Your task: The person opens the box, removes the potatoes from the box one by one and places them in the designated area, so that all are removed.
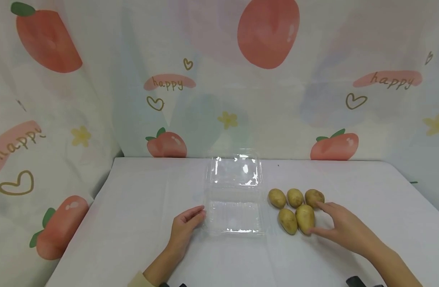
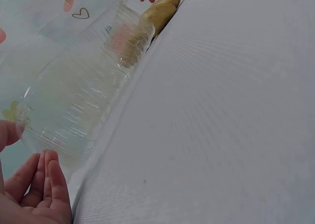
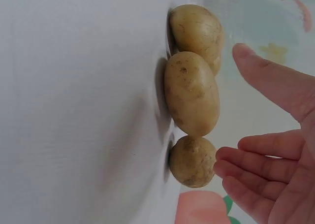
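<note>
A clear plastic clamshell container point(image 1: 235, 215) lies on the table with its lid point(image 1: 235, 169) folded back. My left hand point(image 1: 187, 227) holds the container's left edge; in the left wrist view the thumb point(image 2: 9, 134) meets the rim and the fingers point(image 2: 56, 184) are lower on the side. Right of the container sit several potatoes in two rows. My right hand point(image 1: 348, 229) is spread beside the right-hand ones, its thumb near the large front potato point(image 1: 305, 219) and its fingers by the back right potato point(image 1: 313, 197). Nothing is in its grasp.
A white cloth covers the table point(image 1: 140, 199). Behind and to the left hangs a printed curtain point(image 1: 212, 40) with fruit, hearts and lettering. The other potatoes, such as the front left one point(image 1: 288, 221), stand between the container and my right hand.
</note>
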`<action>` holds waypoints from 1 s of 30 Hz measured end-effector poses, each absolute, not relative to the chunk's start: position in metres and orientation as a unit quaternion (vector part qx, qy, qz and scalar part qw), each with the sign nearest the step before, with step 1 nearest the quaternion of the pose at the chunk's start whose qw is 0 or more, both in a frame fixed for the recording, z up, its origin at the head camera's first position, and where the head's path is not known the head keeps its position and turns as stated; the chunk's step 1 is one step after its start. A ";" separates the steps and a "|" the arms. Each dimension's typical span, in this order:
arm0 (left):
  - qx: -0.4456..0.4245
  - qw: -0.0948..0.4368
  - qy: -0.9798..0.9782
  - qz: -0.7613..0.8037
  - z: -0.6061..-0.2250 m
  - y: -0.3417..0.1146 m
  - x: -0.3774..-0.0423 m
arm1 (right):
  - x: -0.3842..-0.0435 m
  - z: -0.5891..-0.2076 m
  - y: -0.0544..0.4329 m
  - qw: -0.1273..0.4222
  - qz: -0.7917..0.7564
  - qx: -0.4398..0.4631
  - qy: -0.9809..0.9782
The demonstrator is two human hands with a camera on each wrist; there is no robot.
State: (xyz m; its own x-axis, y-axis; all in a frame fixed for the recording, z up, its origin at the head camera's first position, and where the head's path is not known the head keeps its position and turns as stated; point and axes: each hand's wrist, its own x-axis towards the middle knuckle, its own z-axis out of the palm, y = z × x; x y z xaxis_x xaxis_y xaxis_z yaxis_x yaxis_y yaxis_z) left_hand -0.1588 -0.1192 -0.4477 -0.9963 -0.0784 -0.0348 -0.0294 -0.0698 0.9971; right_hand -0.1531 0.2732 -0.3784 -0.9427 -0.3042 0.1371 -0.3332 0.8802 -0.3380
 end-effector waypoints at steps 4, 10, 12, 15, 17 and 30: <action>0.045 0.017 -0.673 -0.738 -0.448 -0.120 -0.159 | -0.150 -0.382 0.276 0.051 0.195 0.156 -0.967; 0.053 0.012 -0.664 -0.746 -0.447 -0.119 -0.159 | -0.145 -0.390 0.280 0.081 0.219 0.161 -0.959; 0.051 0.010 -0.660 -0.749 -0.445 -0.119 -0.158 | -0.145 -0.392 0.280 0.082 0.226 0.161 -0.957; 0.046 0.010 -0.652 -0.757 -0.443 -0.119 -0.158 | -0.146 -0.394 0.281 0.085 0.230 0.161 -0.956; 0.045 0.010 -0.646 -0.762 -0.442 -0.118 -0.157 | -0.146 -0.395 0.282 0.089 0.232 0.162 -0.955; 0.070 0.014 -0.627 -0.776 -0.444 -0.119 -0.160 | -0.145 -0.400 0.283 0.094 0.234 0.154 -0.955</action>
State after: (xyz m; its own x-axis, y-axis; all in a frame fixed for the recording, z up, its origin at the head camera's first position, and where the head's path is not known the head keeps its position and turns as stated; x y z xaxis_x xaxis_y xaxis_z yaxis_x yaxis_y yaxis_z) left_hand -0.1603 -0.1190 -0.4439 -0.9897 -0.1106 -0.0911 -0.0658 -0.2140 0.9746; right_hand -0.1452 0.2827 -0.3997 -0.9351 -0.2497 0.2516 -0.3378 0.8428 -0.4191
